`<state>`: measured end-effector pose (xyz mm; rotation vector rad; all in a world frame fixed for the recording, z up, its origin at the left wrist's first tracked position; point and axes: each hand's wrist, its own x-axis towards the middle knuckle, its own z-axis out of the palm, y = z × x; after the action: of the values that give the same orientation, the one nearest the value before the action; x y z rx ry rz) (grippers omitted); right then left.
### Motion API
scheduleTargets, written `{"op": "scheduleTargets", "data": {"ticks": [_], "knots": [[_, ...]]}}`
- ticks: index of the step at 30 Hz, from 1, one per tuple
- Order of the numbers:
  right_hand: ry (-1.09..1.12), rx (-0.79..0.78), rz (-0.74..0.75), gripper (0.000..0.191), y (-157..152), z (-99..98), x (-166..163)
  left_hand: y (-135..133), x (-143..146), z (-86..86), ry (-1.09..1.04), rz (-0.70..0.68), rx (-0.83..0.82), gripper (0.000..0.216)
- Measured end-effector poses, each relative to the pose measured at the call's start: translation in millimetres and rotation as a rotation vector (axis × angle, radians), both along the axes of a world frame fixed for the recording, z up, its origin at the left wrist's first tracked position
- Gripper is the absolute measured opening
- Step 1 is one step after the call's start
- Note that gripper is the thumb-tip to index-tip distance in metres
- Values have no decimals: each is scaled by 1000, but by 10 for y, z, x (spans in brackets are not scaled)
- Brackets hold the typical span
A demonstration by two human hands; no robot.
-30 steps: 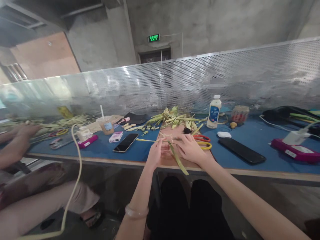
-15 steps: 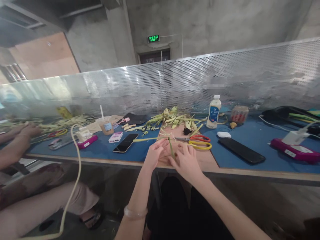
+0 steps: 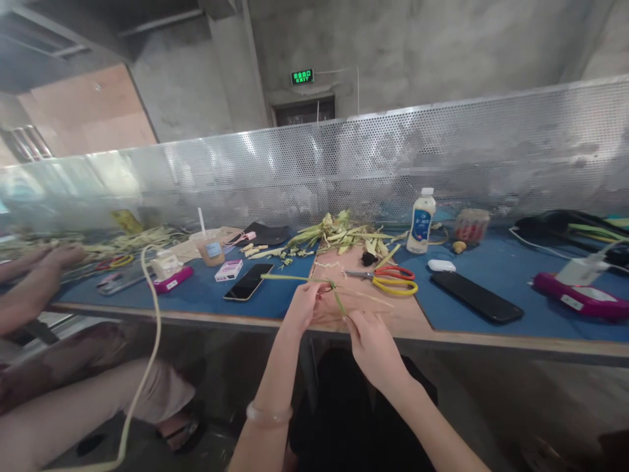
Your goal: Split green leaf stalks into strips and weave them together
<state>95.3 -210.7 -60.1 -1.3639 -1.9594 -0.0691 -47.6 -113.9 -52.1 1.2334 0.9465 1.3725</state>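
Note:
Over the wooden board at the table's front edge, my left hand pinches a small knotted piece of green leaf strips, its fingers closed near the knot. One pale strip sticks out to the left over a phone, and another points right. My right hand is closed on the lower end of a green leaf strip that runs down from the knot. Scissors with red and yellow handles lie just beyond my right hand. Behind them is a heap of leaf scraps.
A black phone, a small box and a drink cup are on the left. To the right stand a bottle and a dark phone. A co-worker's hands are at far left. A perforated metal screen runs behind.
My right hand has moved down and toward me, and its fingers have closed on the strip's lower end. The left hand has shifted slightly lower, still at the knot.

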Motion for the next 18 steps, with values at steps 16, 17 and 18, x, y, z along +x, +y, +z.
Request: {"op": "scheduleTargets", "data": {"ticks": [16,17,18], "knots": [[724,-339,213,31,-172,-59,-127,-150,-1,145,67,-213,109,26],[762,-345,221,30,-161,-87,-145,-157,6,142,69,-203,116,26],[823,-371,241,30,-150,-110,-166,-163,14,138,70,-190,128,27]]}}
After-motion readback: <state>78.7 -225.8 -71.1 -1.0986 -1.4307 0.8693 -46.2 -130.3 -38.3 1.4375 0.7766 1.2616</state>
